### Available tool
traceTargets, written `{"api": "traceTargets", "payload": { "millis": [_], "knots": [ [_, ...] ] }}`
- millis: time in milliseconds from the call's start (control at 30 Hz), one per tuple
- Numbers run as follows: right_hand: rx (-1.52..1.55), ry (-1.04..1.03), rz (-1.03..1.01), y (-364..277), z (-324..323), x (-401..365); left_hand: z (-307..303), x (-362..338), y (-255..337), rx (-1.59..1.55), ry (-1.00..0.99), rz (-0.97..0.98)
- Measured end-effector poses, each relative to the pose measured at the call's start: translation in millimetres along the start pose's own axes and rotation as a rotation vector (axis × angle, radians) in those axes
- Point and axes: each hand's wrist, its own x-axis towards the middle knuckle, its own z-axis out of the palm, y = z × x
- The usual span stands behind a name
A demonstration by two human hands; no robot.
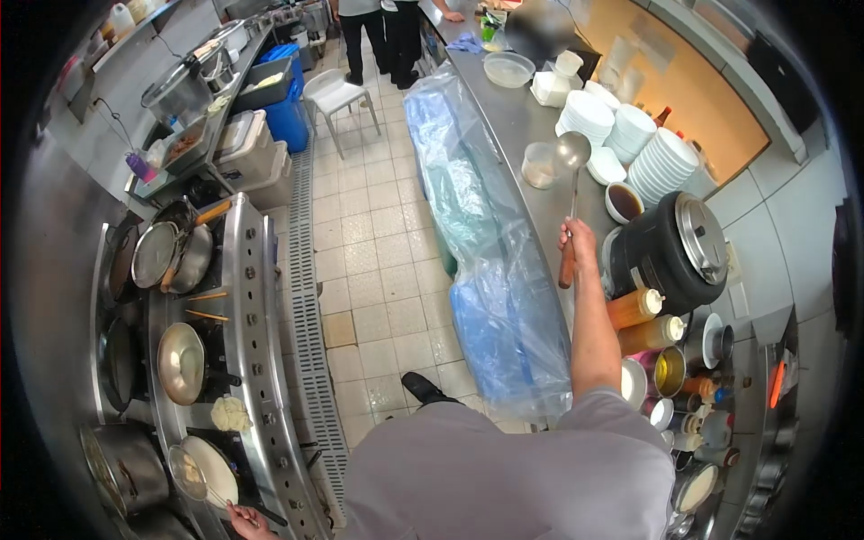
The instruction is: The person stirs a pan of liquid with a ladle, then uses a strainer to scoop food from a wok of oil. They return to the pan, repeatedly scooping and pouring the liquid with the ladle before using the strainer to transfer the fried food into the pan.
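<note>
My right hand [579,241] is closed around the wooden handle of a metal ladle [573,153], whose bowl hangs over the counter beside a clear plastic tub [538,165]. At the bottom left, my left hand [250,522] grips the thin handle of a round strainer [186,472]. Something pale lies in the strainer, which is above a pan [216,463] with a whitish inside. Close to that pan, a pale, cloth-like lump [231,414] rests on the stove edge. Farther along the stove is a wok [182,362].
Stacked white bowls [664,166], a black soup warmer [691,238] and sauce bottles [652,335] line the right counter. Plastic-covered blue bundles [508,333] stand along its front. A white stool [335,97] and two people [373,36] are farther down the tiled aisle [378,243].
</note>
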Motion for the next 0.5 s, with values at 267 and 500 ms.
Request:
{"api": "traceTargets", "payload": {
  "millis": [267,500],
  "knots": [
    [0.080,0.062,0.099,-1,9,2,-73,69,-38,-0.130,-0.327,0.009],
    [-0.173,-0.263,0.113,24,98,-95,-72,33,-36,-0.184,-0.171,0.101]
  ]
}}
